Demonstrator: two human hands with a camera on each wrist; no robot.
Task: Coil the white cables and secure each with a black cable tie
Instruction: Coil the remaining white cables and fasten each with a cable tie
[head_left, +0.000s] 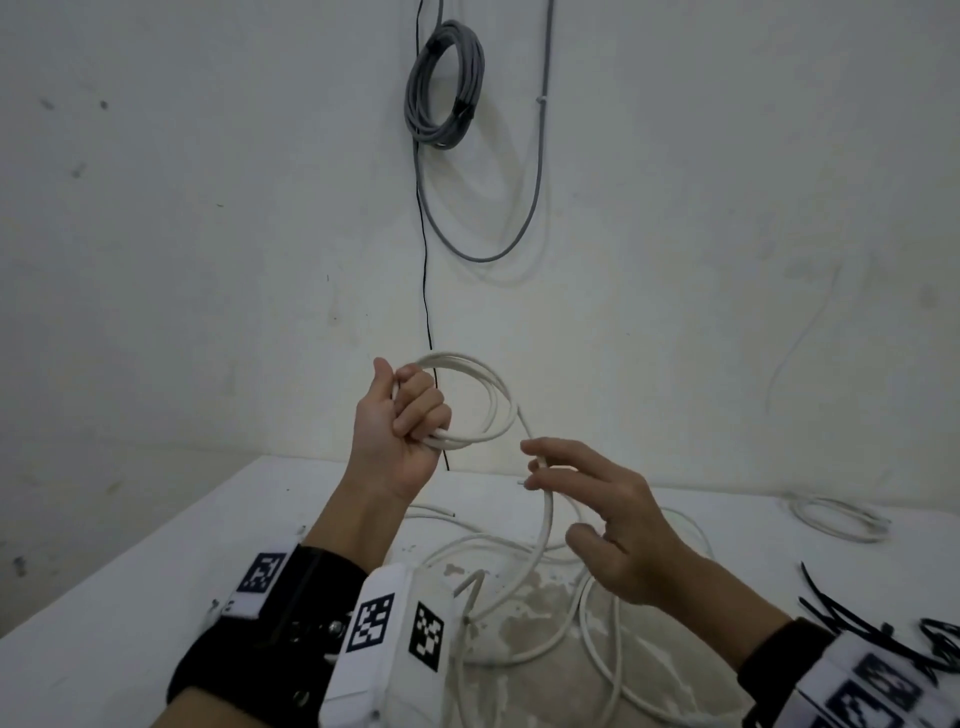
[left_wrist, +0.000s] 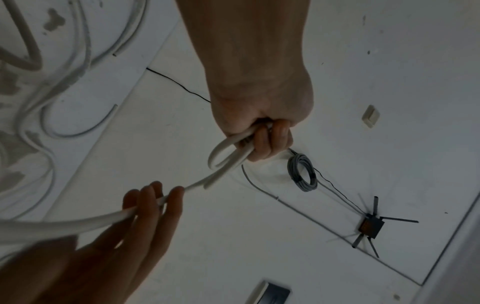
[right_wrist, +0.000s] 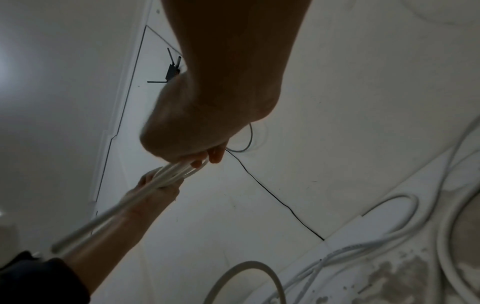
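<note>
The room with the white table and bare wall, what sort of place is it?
Probably a plain workroom or utility corner: a grey cable coil hangs on the scuffed wall, and loose white cables and black cable ties lie on a worn table.

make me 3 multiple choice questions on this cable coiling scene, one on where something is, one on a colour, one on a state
1. Where do the black cable ties lie?
A. on the table's right side
B. hung on the wall
C. in the left hand

2. What colour is the tied coil hanging on the wall?
A. red
B. grey
C. yellow

3. What is the left hand doing?
A. resting flat on the table
B. hanging idle, holding nothing
C. gripping the loops of the white cable

Answers:
1. A: the head view shows the ties spread on the table by the right wrist.
2. B: the wall coil is grey with a dark band round it.
3. C: its fingers are curled round the loops, while the right hand guides the loose strand.
</note>
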